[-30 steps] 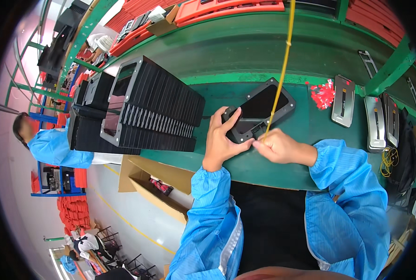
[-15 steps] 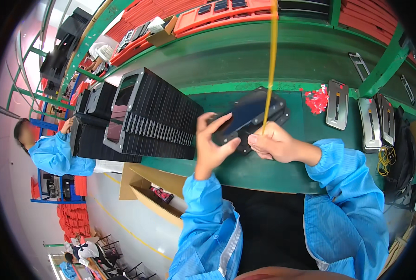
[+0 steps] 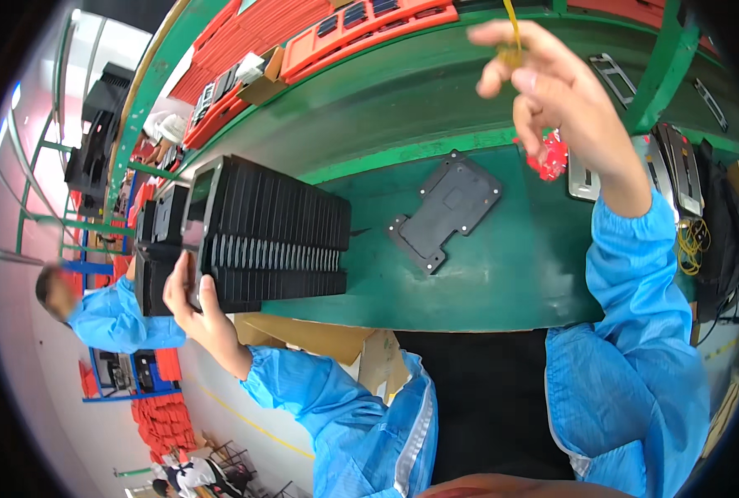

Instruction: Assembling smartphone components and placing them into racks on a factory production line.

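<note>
My left hand (image 3: pixel 201 303) is at the near left end of a row of black flat devices (image 3: pixel 278 224) standing on edge. Its thumb and fingers are closed around the edge of the end device (image 3: pixel 201 203), which has a glossy screen. My right hand (image 3: pixel 556 95) is raised at the upper right, fingers apart, beside the lower end of a hanging yellow cord (image 3: pixel 512 33). Whether a fingertip still touches the cord is unclear. Between the hands, a dark grey stepped plate fixture (image 3: pixel 452 203) with small round corner studs lies on the green tabletop (image 3: pixel 369 295).
Behind the table runs a green shelf with red trays (image 3: pixel 369 37). Red scraps (image 3: pixel 549 158), metal frames (image 3: pixel 668 166) and a yellow wire coil (image 3: pixel 693 245) lie right. A cardboard box (image 3: pixel 336 340) stands below the front edge. Another person (image 3: pixel 108 315) works at far left.
The screen device has left the fixture, and my left hand has moved left to the end of the row. My right hand has risen with the cord's lower end, its fingers spreading.
</note>
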Demonstrator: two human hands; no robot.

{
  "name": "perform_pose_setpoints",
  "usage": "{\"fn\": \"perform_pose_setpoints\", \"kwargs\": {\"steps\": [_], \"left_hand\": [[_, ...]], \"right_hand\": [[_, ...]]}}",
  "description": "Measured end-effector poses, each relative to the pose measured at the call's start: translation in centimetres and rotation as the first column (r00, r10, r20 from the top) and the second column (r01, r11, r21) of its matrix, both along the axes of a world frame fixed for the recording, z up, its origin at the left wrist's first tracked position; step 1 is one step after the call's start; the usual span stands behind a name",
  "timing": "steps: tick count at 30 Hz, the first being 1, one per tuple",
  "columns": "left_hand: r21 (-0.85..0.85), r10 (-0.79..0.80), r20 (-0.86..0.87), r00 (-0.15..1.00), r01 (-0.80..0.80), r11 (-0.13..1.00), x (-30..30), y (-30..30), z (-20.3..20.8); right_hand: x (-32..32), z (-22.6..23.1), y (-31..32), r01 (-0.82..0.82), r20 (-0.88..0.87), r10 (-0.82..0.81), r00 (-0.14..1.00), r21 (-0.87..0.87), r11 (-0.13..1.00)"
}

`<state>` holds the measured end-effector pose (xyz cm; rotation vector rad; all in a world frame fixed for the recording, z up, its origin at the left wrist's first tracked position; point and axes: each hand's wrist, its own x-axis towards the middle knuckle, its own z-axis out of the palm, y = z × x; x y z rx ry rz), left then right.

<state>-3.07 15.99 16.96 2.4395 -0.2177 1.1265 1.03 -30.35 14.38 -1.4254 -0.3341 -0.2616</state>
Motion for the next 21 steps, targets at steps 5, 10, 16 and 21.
{"fn": "perform_pose_setpoints", "kwargs": {"steps": [5,10,16,21], "left_hand": [[-0.08,-0.002,-0.104,0.995,-0.007,0.997,0.4,-2.4,-0.5],[0.204,-0.101,0.616,0.781,-0.034,0.978,-0.4,-5.2,-3.5],[0.01,-0.429,-0.337,0.838,0.459,0.888,-0.6,-15.2,-12.0],[-0.171,-0.448,-0.586,0.675,0.437,0.883,-0.4,-16.4,-16.9]], "right_hand": [[1.8,0.2,-5.4,0.13,-0.114,-0.143,0.983,-0.108,0.986],[9.9,-8.4,-10.8,0.511,0.214,-0.505,0.836,-0.638,0.576],[12.1,-17.0,-17.4,0.352,0.152,-0.78,0.607,-0.931,0.093],[12.5,-18.0,-16.8,0.253,0.198,-0.927,0.318,-0.96,-0.119]]}}
